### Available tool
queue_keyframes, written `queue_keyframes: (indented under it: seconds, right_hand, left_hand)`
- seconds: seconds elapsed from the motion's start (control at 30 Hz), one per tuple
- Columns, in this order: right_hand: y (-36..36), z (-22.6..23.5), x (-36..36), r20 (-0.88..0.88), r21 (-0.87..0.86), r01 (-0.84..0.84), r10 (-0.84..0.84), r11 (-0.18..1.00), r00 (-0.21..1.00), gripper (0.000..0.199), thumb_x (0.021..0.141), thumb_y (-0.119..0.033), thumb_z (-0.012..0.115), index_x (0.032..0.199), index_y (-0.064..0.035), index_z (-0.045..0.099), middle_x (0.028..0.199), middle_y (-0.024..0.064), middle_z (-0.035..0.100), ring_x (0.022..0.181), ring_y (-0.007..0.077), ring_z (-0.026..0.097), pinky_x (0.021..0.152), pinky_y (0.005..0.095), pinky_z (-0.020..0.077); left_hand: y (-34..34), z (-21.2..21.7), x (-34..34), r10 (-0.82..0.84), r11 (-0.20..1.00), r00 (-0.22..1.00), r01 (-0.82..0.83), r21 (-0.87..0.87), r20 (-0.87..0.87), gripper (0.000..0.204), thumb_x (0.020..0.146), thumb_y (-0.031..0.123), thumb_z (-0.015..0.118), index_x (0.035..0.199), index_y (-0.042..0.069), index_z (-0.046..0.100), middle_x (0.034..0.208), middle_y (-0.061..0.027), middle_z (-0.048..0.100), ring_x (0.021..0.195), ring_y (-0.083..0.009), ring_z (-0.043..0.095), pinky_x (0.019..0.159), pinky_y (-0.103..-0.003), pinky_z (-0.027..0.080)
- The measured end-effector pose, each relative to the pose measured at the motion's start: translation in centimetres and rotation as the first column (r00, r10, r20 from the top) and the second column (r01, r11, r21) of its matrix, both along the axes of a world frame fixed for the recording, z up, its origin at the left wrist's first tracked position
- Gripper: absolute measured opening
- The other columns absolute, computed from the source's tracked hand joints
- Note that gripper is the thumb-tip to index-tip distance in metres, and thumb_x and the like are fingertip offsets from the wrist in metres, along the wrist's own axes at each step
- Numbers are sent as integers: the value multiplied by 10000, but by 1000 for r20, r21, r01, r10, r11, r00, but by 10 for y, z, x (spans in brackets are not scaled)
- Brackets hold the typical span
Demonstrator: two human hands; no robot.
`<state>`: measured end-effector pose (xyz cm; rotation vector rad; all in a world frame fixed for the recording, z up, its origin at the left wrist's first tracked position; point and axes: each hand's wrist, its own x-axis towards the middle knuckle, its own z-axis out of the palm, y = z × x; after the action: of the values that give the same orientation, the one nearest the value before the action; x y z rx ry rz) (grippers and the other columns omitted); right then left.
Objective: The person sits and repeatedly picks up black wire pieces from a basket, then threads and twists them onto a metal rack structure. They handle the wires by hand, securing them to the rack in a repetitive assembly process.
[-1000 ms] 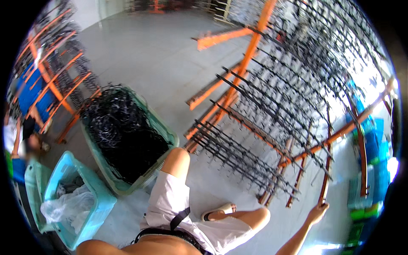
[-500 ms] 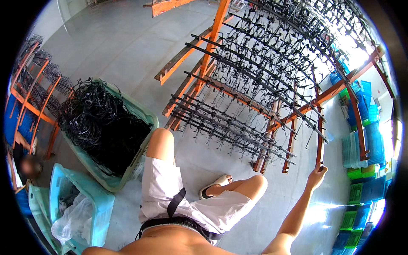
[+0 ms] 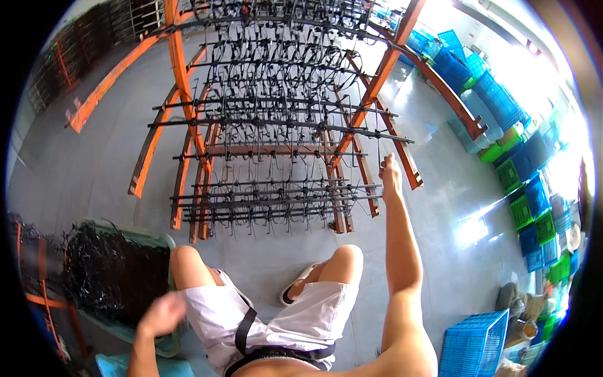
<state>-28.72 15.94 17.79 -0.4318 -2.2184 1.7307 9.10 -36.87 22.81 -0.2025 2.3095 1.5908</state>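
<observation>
An orange metal rack (image 3: 182,81) stands in front of me. Across its arms lie rows of black rods (image 3: 264,122) hung with thin wire hooks and black strip-like parts. My right hand (image 3: 390,171) is stretched forward at the rack's right side, just below a rod end. Its fingers are closed, and what they hold is too small to make out. My left hand (image 3: 162,313) is smeared by motion near my left knee, beside the green crate (image 3: 164,240). A tangled heap of black strips (image 3: 94,270) fills that crate.
Blue and green plastic crates (image 3: 524,210) are stacked along the right wall. A blue basket (image 3: 474,342) stands at lower right near several sacks (image 3: 524,308). A light-blue crate (image 3: 144,366) shows at the bottom left. Empty orange rack arms (image 3: 113,81) jut out at upper left.
My view has swung right, so the rack now sits centrally. My right hand has left the orange arm's tip and reaches among the rod ends. My left hand has come into view.
</observation>
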Motion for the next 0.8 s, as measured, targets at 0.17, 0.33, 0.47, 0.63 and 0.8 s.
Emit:
queue_keyframes:
  seconds: [0.17,0.33,0.47,0.63,0.8]
  right_hand:
    - [-23,40,-63,177,-465,126,-48,876,983,746,844,-679,439,1288,-82,483,1158,88,605,1005,239,555,933,448,344]
    - [-17,50,-74,-150,-624,-1,-119,782,981,440,887,-402,589,1134,-38,571,906,62,632,746,196,614,917,463,348]
    - [-40,90,-1,-131,-552,126,-236,824,963,203,872,-238,607,954,-59,654,925,48,642,816,142,582,745,286,424]
    - [-9,80,131,-582,-453,-111,-199,885,788,202,942,-220,531,1024,-45,591,999,87,640,826,181,609,755,343,499]
    - [68,65,284,-419,-732,-109,-318,673,850,250,979,-258,462,951,-50,598,924,90,656,674,174,633,621,307,542]
  left_hand:
    - [-33,23,-203,509,770,845,-364,524,-160,668,931,493,458,1340,-32,393,1323,-185,491,1204,-248,487,1022,-367,361]
    - [-46,28,-342,627,368,772,-416,832,108,928,871,546,502,1437,-69,98,1510,-217,161,1411,-284,147,1143,-407,60]
    - [-47,42,-329,490,224,871,-177,959,46,999,866,504,530,1434,-71,-57,1523,-195,91,1413,-282,124,1141,-431,27]
    - [-9,86,-260,494,14,867,-81,997,63,740,894,544,480,1266,-86,371,1387,-187,358,1366,-293,223,1135,-440,79]
    - [63,108,-140,216,262,920,267,927,-326,689,968,452,356,1359,-111,287,1480,-275,182,1385,-348,201,1129,-429,198]
